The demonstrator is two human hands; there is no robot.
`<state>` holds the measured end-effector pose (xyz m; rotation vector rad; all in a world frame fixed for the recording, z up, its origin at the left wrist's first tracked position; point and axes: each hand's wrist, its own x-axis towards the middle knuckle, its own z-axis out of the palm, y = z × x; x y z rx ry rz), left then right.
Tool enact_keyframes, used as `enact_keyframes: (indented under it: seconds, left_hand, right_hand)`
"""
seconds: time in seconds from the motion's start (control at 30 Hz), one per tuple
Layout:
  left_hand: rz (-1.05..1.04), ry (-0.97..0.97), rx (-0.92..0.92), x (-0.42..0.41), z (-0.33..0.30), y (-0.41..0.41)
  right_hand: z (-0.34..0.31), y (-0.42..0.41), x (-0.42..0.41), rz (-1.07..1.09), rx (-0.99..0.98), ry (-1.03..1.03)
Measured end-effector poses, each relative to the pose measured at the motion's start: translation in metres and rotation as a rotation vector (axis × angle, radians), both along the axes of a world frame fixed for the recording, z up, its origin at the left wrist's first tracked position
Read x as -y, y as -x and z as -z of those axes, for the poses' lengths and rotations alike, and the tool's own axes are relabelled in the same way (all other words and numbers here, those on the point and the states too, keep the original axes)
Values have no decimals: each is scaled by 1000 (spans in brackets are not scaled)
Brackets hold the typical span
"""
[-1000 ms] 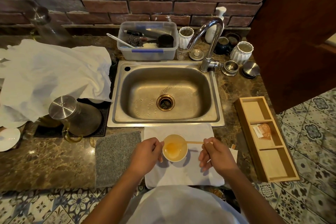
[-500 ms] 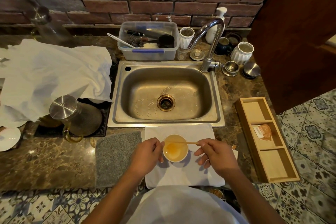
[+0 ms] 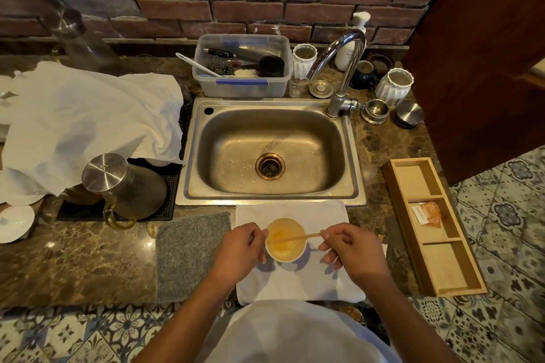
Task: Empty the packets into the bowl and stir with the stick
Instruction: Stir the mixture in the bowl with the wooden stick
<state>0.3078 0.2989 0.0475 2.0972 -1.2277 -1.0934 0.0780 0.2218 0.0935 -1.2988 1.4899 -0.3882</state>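
Both hands are at work over a white folded cloth (image 3: 298, 283) laid on the marble counter (image 3: 73, 262) just in front of the sink (image 3: 267, 150). Left hand (image 3: 239, 250) is curled around the side of a small white bowl (image 3: 285, 240), fingers closed against its wall, steadying it. Right hand (image 3: 351, 247) is closed in a pinch on the outer end of a thin wooden stick (image 3: 295, 237), thumb and forefinger doing the holding, remaining fingers loosely folded below. The stick is laid across the bowl's right rim at a shallow slant, its far end dipped into a yellow-orange liquid. Stirring is judged to be the step in hand. The bowl is judged light and easily tipped or skidded on soft cloth, and probably breakable if ceramic; a grip low around its wall, as now held, is best. The stick is judged light and stiff but slender, likely to flex or snap if levered against the rim, so the end pinch suits gentle circling only. The liquid level sits below the rim, yet brisk strokes could slop it over. One orange-and-white packet (image 3: 429, 214) is seen lying in the middle compartment of a wooden tray (image 3: 413, 183) well to the right; whether it is full or spent cannot be told.
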Motion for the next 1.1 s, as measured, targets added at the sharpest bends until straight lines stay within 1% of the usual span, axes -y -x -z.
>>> enact_keyframes:
  seconds: [0.07,0.23,0.3,0.4,0.57,0.8,0.9,1.03,1.1]
  left_hand:
    - [-3,2,-4,0,-1,0]
    - [13,4,-11,1,-1,0]
    - [10,3,-14,1,-1,0]
    - [3,6,-18,0,-2,-1]
    - [-28,5,-22,-4,1,-1]
    - [-70,14,-36,-3,4,-1]
    - [-28,17,19,-3,6,-3]
    - [58,35,158,-6,8,-1]
    - [70,56,186,-9,10,0]
  right_hand:
    - [0,0,-2,-70,-74,64]
    - [0,-6,-7,-417,-447,354]
    - [2,-14,-8,-507,-494,458]
    - [8,-27,-8,-589,-476,567]
    - [18,-39,-7,-684,-522,468]
    - [18,-43,-1,-704,-574,496]
    - [16,-46,4,-727,-577,509]
    - [16,-47,12,-765,-604,556]
    - [15,-47,13,-768,-594,574]
